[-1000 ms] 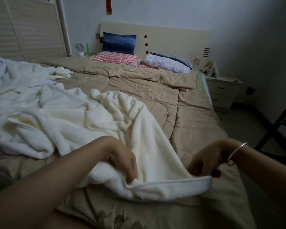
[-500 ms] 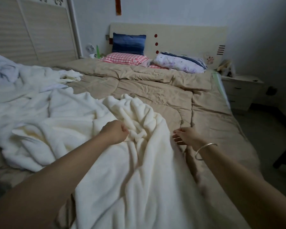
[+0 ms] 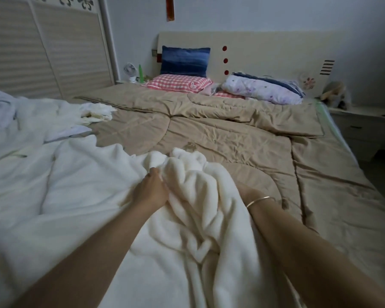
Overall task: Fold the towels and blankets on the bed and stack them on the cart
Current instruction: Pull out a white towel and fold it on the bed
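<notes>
The left hand (image 3: 152,190) grips a bunched fold of the blanket (image 3: 193,218), which lies crumpled at the near edge of the bed (image 3: 231,134), touching a white heap (image 3: 53,174) on the left. The right hand (image 3: 246,191) is buried in the cloth, so its grasp cannot be told. Gripping mid-cloth rather than at a corner risks a skewed fold, and pulling may drag the heap along.

- Right hand (image 3: 245,189) lies mostly under the cream blanket (image 3: 200,210), fingers hidden.
- Left hand (image 3: 150,192): fingertips vanish into a blanket fold.
- White bedding (image 3: 31,174) runs off the left edge.
- Nightstand clutter (image 3: 332,94) is too dim and blurred to identify.
</notes>
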A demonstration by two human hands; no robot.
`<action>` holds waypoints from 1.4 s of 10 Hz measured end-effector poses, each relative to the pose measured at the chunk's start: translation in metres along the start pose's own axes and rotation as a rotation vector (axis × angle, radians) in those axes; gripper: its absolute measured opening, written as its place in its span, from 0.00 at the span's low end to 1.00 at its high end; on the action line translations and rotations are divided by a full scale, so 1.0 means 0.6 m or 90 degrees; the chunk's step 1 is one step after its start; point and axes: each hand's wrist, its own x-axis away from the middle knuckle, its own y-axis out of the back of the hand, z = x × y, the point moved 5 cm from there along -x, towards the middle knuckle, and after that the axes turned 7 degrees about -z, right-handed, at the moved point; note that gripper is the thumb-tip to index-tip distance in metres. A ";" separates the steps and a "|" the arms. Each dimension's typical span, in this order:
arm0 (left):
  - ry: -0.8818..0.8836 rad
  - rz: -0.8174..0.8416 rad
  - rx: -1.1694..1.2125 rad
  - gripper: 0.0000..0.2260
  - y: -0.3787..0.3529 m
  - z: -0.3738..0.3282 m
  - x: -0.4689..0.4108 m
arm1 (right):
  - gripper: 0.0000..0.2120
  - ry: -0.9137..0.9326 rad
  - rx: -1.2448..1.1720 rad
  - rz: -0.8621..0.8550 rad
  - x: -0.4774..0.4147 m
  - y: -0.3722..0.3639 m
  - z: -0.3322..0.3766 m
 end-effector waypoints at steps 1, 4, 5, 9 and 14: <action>0.017 0.109 -0.060 0.39 -0.039 0.014 -0.028 | 0.20 -0.064 -0.301 0.067 -0.053 -0.017 -0.034; -0.074 -0.152 -0.021 0.15 0.026 -0.122 -0.142 | 0.10 -0.118 -0.301 -0.449 -0.052 0.283 -0.091; -0.176 -0.222 0.120 0.23 0.066 -0.242 -0.188 | 0.13 -0.119 -0.158 -0.630 0.006 0.438 -0.132; -0.273 0.002 0.016 0.28 -0.090 -0.209 0.017 | 0.03 -0.388 0.108 -0.277 0.231 0.344 -0.312; -0.502 0.500 0.273 0.03 0.070 -0.189 0.551 | 0.12 -0.492 -0.135 -0.171 0.518 0.165 -0.204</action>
